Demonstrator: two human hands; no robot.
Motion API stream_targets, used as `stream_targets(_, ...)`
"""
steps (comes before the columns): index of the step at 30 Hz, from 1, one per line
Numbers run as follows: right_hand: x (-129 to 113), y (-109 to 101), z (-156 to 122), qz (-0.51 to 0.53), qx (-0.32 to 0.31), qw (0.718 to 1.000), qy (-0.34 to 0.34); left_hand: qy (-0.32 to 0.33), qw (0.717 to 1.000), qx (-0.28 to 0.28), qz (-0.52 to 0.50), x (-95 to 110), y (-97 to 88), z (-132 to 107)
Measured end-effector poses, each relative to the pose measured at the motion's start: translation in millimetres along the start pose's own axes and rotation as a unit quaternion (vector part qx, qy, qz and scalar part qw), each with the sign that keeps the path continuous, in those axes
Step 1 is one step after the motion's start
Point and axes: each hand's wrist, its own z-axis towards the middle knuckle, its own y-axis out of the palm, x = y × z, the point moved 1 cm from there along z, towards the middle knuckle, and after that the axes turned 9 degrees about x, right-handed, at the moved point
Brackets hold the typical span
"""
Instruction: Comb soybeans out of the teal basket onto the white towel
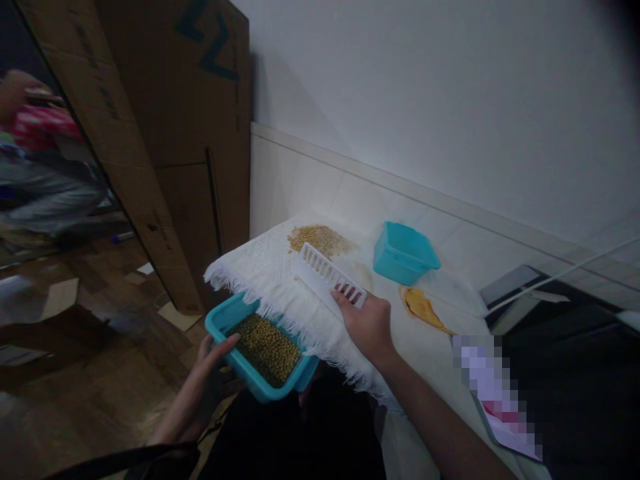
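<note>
My left hand (pixel 213 363) grips the left rim of a blue-green plastic tub (pixel 216 325), thumb over the edge. Yellowish and greenish beans (pixel 270 350) lie inside it. The tub is held tilted just below the fringed edge of a white cloth (pixel 250 263). My right hand (pixel 367 323) is closed round one end of a white slotted plastic piece (pixel 320 277), its flat side low over the cloth; I cannot tell whether it touches. Behind that piece a heap of pale yellow beans (pixel 315 237) lies spread on the cloth.
A second blue-green tub (pixel 405 257) stands by the wall, with a crumpled yellow-orange item (pixel 425 310) in front. Black equipment (pixel 560 353) and a white cable (pixel 560 279) are at right. A tall cardboard box (pixel 185 153) stands left; beyond it a person (pixel 45 153) is crouching.
</note>
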Motion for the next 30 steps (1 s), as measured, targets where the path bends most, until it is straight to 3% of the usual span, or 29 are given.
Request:
stream_targets(6,-2.4,6.0,1.9,-0.005,-0.019,1.000,-0.003,0.005,1.000,-0.010,-0.027,3.4,2.0,-6.5)
stream_targets(19,-8.8,6.5,1.1,0.034,-0.071,0.997,-0.007,0.012,1.000,-0.014,-0.016,-0.2,-3.3,2.3)
stream_targets(30,-17.0,-3.4,-11.1,0.160,-0.145,0.976,0.016,0.038,0.999,0.009,0.012,11.6,-13.6,19.1)
